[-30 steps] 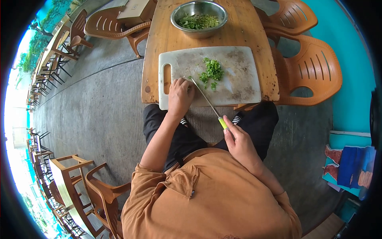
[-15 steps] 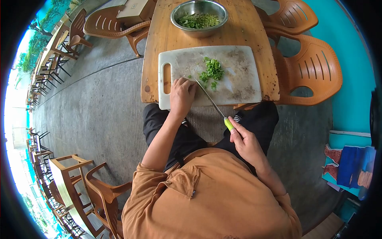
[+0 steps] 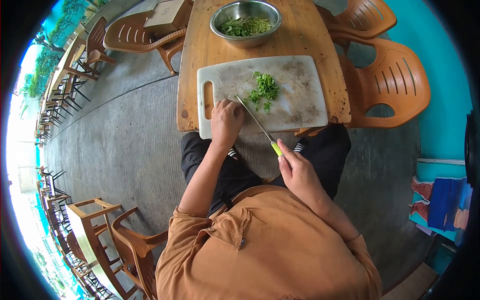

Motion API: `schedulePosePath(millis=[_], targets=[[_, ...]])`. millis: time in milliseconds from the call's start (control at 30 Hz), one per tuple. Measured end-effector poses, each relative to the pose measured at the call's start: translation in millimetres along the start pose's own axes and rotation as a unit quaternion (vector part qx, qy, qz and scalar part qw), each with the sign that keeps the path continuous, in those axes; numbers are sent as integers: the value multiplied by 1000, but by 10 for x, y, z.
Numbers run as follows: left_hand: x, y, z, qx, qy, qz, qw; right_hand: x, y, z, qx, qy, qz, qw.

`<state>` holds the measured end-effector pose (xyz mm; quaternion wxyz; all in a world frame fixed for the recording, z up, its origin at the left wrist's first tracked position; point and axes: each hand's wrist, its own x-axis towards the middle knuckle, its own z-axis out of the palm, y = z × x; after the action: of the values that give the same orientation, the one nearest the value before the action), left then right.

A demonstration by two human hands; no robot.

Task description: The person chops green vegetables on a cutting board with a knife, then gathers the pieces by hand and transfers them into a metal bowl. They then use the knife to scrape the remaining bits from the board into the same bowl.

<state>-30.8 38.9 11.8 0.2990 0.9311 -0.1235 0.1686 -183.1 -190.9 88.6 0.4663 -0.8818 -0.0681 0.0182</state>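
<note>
A worn white cutting board (image 3: 295, 85) lies at the near end of the wooden table. Chopped green leaves (image 3: 266, 87) are heaped near its middle. My left hand (image 3: 226, 122) rests on the board's near left part with fingers curled; whatever they hold is hidden. In my right hand (image 3: 300, 177) is the light-green handle of a knife (image 3: 258, 121), held beyond the board's near edge. The blade points up and left, its tip over the board just right of my left fingers. Beyond the board, a metal bowl (image 3: 246, 39) holds more cut greens.
Orange-brown plastic chairs stand at the right (image 3: 395, 75) and left (image 3: 145, 30) of the table (image 3: 192, 65). A cardboard box (image 3: 167, 12) sits on the left chair. Another chair (image 3: 132, 240) is at the lower left beside a wooden table. My legs are below the near edge.
My right hand and the knife have moved up and to the left, bringing the blade closer to my left fingers. The whole view has shifted slightly.
</note>
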Motion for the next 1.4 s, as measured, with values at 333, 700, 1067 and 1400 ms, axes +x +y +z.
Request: schedulePosePath(millis=[333, 700, 1067, 1400], targets=[[-13, 9, 147, -4, 55, 30, 998, -114, -32, -296, 76, -29, 54, 995], [52, 16, 39, -7, 23, -3, 1000, -68, -11, -230, 83, -53, 65, 993], [24, 19, 10, 1, 2, -60, 998, -18, -51, -98, 62, -8, 31, 998], [29, 5, 119, 13, 38, -13, 999, -95, 17, -240, 126, -64, 105, 984]])
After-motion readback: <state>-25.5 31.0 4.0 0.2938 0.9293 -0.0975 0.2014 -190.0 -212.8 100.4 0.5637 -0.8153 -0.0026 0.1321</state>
